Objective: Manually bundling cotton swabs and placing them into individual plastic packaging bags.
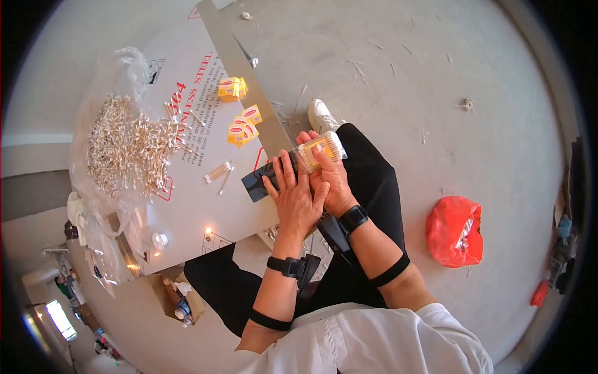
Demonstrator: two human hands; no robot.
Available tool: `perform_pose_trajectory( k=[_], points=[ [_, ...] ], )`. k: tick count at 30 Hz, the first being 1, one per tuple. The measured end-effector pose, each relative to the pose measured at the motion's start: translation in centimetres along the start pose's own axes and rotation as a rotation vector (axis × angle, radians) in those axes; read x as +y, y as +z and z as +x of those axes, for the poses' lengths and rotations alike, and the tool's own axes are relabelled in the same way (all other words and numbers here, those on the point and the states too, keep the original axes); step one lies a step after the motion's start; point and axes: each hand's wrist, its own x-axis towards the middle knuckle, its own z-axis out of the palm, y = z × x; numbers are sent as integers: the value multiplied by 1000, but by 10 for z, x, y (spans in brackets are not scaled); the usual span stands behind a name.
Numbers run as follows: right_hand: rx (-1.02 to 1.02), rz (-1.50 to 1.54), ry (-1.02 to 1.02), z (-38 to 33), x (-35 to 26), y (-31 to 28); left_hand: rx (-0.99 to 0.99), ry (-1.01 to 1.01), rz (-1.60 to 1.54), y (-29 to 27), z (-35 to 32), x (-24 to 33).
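My right hand [335, 182] grips a clear pack of cotton swabs [319, 151] with a yellow label, thumb on top. My left hand [295, 201] lies beside it, fingers stretched out and spread. Its fingertips rest over a dark flat piece [254, 185] at the table's edge, its forefinger close against the pack's left end. Whether it pinches any of the plastic is hidden. A few loose swabs [219, 173] lie left of the dark piece. Yellow printed cards [243, 128] are spread farther off, with a stack of yellow cards [230, 89] behind them.
A large heap of swabs [128, 146] spills from a clear plastic bag across the film-covered steel table [205, 215]. A small white round object [160, 240] sits near its front edge. An open cardboard box [165, 299] stands below. On the floor, right, is a red plastic bag [445, 230].
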Motion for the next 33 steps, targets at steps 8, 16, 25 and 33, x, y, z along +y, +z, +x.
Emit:
perform_pose_trajectory(
  k=[8, 16, 25, 33],
  points=[
    [34, 50, -30, 3, -1, -1, 7, 38, -61, -2, -12, -7],
    [92, -37, -13, 5, -1, 5, 48, 94, 45, -3, -10, -12],
    [281, 267, -103, 3, -75, 9, 268, 140, -292, -12, -13, -31],
    [34, 213, 578, -57, -26, 32, 378, 495, -258, -94, -17, -1]
  ],
)
